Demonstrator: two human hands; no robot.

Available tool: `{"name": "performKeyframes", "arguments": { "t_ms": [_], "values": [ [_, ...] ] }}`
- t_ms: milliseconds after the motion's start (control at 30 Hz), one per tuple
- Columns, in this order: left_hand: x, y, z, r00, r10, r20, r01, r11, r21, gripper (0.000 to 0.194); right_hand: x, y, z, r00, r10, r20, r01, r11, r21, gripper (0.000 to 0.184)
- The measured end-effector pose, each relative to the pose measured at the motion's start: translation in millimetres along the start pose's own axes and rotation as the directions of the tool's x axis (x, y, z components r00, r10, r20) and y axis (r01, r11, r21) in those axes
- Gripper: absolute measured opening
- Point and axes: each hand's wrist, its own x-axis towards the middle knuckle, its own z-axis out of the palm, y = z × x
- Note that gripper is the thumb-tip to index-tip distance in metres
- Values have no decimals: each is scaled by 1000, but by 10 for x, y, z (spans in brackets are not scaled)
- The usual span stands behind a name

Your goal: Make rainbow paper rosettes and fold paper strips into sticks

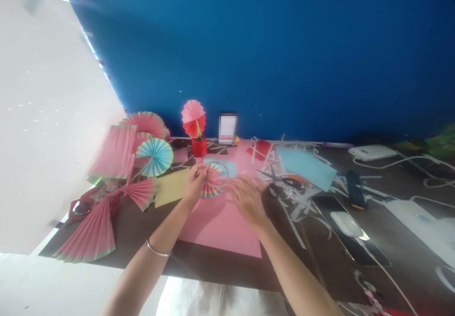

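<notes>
My left hand (pixel 196 179) is closed, its fingertips pinching the edge of a thin ring that looks like a roll of tape (pixel 227 175). Behind and below the ring lies a small pleated paper fan (pixel 212 189), pink with rainbow-coloured edges. A pink sheet (pixel 223 228) is spread under both hands, and a light blue piece of paper (pixel 231 167) rests beyond the fan. To the right of the ring, my right hand (pixel 246 198) hovers low over the pink sheet, palm down with its fingers stretched out. I see nothing held in it, though its fingertips are slightly blurred.
Pink pleated fans (pixel 90 233) and a blue paper rosette (pixel 154 157) stand at left. A rosette flower rises from a red pot (pixel 199 146). At right are scissors (pixel 275 177), white paper strips (pixel 302 202), a blue sheet (pixel 307 164) and a phone (pixel 355 245).
</notes>
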Motion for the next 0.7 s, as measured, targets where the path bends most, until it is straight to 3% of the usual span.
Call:
{"name": "performKeyframes", "arguments": {
  "t_ms": [300,467,567,633,700],
  "values": [
    [-7,20,-8,987,-92,128,72,985,154,17,-35,97,-52,999,-24,-24,24,1000,-2,13],
    [-94,139,18,948,16,317,-150,902,404,18,-34,79,-79,998,-46,-34,46,999,-1,19],
    [-171,125,58,889,27,457,-294,799,524,38,-31,65,-96,998,-50,-26,50,999,-1,18],
    [-204,69,75,870,59,489,-374,723,580,46,-22,55,-106,998,-47,-36,47,999,-11,20],
    [-220,18,85,870,84,486,-411,669,619,40,-8,45,-115,997,-52,-54,50,998,-23,19]
  ]
}}
